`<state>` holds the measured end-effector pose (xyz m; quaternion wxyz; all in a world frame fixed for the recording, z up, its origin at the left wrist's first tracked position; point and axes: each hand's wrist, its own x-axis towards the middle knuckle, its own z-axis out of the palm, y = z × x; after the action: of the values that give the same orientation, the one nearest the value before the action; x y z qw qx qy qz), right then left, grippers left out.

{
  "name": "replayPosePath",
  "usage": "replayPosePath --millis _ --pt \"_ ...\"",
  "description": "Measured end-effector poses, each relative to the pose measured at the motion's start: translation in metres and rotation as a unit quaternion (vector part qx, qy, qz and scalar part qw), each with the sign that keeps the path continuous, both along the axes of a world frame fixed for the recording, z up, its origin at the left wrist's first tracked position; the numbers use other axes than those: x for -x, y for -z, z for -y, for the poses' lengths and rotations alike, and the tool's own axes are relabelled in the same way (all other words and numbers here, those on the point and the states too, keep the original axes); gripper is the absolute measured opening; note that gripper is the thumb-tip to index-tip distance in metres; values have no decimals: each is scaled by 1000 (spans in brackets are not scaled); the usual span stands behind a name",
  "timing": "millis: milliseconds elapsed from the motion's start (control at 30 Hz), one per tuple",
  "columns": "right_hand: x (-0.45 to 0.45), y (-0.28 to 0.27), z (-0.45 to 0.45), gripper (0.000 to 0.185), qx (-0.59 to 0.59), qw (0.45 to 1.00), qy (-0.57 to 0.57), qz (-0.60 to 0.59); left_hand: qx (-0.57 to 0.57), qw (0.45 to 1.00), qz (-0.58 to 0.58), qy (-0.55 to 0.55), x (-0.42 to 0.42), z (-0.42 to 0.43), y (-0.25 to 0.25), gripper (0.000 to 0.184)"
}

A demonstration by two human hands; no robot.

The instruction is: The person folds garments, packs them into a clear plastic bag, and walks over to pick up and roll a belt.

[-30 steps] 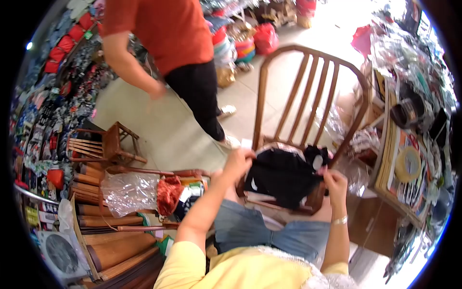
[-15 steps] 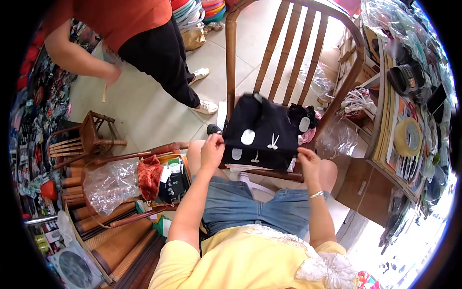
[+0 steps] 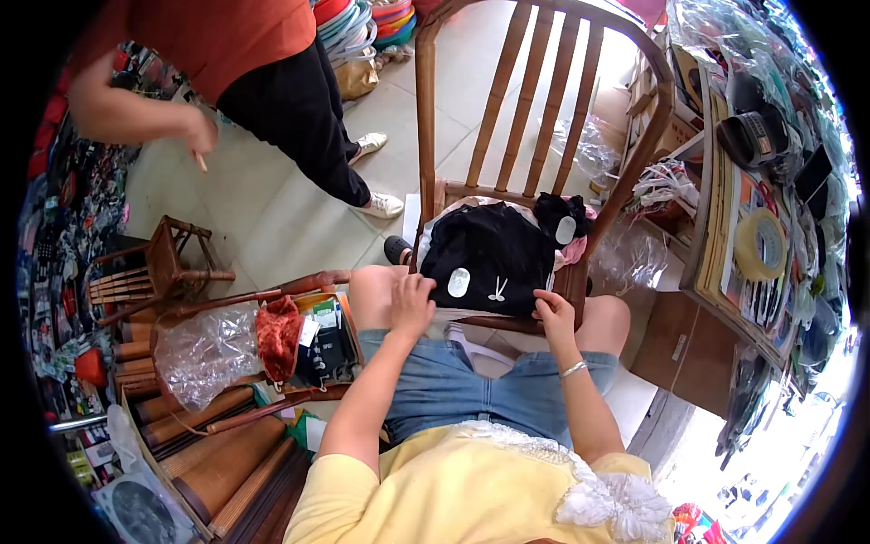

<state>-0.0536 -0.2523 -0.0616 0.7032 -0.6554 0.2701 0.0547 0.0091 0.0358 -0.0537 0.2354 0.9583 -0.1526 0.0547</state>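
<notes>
A black cloth garment (image 3: 485, 247) with a white oval patch (image 3: 459, 282) and a small white forked mark (image 3: 497, 288) lies spread over a pile on the wooden chair's seat. My left hand (image 3: 413, 305) is at its near left corner, fingers curled onto the cloth edge. At the near right corner, my right hand (image 3: 555, 319) has thumb and fingertips closed on the edge. A bunched black piece (image 3: 562, 218) with a white oval rests beside the garment, on something pink.
The wooden chair (image 3: 426, 118) faces me. Left of my legs, a red cloth (image 3: 280, 337) and clear plastic bag (image 3: 207, 354) lie on another chair. Right stands a cluttered shelf with a tape roll (image 3: 759, 245). Another person (image 3: 272, 100) stands at the upper left.
The garment's raised, folded near part has come down flat onto the pile. Both my hands have moved slightly lower at its near edge. The other person's arm has shifted.
</notes>
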Motion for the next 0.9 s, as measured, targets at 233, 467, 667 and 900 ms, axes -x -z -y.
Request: replayPosePath --millis 233,467,667,900 --pt "-5 10 3 24 92 994 -35 50 -40 993 26 103 -6 22 13 7" --pt "-12 -21 0 16 359 923 -68 120 194 980 -17 -45 -9 16 4 8" --pt "-22 -23 0 11 378 918 -15 116 417 883 -107 -185 3 20 -42 8" --pt "-24 -58 12 15 332 921 37 202 361 922 32 -133 -3 4 -89 9"
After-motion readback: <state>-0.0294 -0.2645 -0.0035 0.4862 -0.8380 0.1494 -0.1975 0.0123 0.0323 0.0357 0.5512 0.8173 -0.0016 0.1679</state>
